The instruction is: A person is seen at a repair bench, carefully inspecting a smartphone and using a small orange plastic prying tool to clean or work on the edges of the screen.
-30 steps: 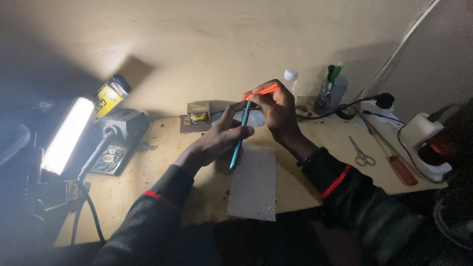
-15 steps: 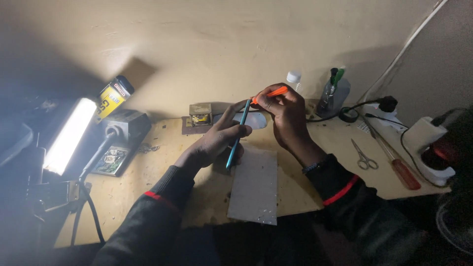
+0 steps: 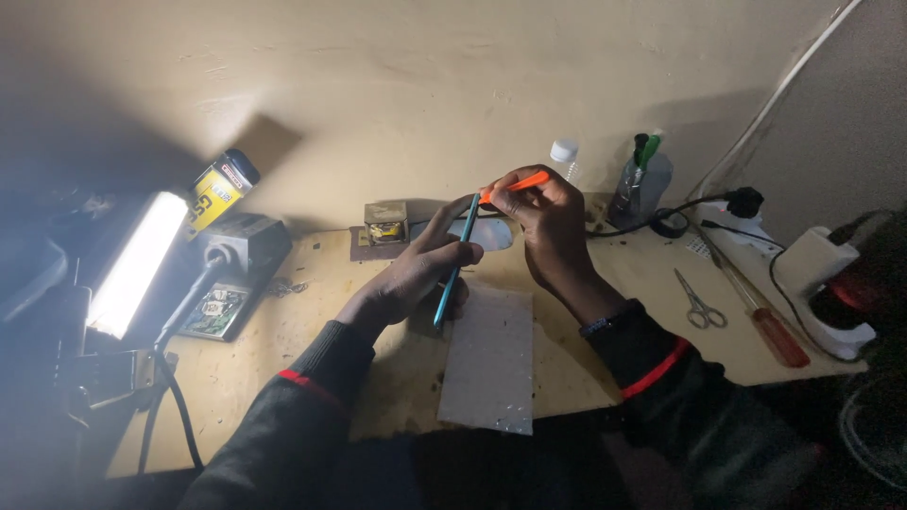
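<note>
Thin, flat blue-edged slab, likely a phone seen edge-on [image 3: 455, 260], glossy and straight, standing tilted above the pale, rough plywood workbench [image 3: 312, 331]. Held along its lower half by the left hand [image 3: 413, 276], fingers curled round the far face and thumb pressed on the near side: a firm grasp, not clenched. Slim orange plastic pry tool [image 3: 515, 185] pinched between thumb and fingertips of the right hand [image 3: 548, 227], its tip meeting the slab's upper end. Both hands raised over the bench's middle, close together, dark sleeves with a red stripe at each forearm.

Directly below, a grey rectangular mat [image 3: 491, 359], matte and speckled, reaching the bench's near edge. Behind the hands, a small boxy transformer with a metal frame [image 3: 385, 223] by the wall. To the left, a dark square soldering station [image 3: 248, 244], a green circuit board [image 3: 215, 312] and a bright white tube lamp [image 3: 137, 263]. To the right, a clear plastic bottle with a white cap [image 3: 565, 159], steel scissors [image 3: 699, 304] and a red-handled screwdriver [image 3: 770, 326], well apart from the hands. Open bench surface either side of the mat; near edge just past the forearms.
</note>
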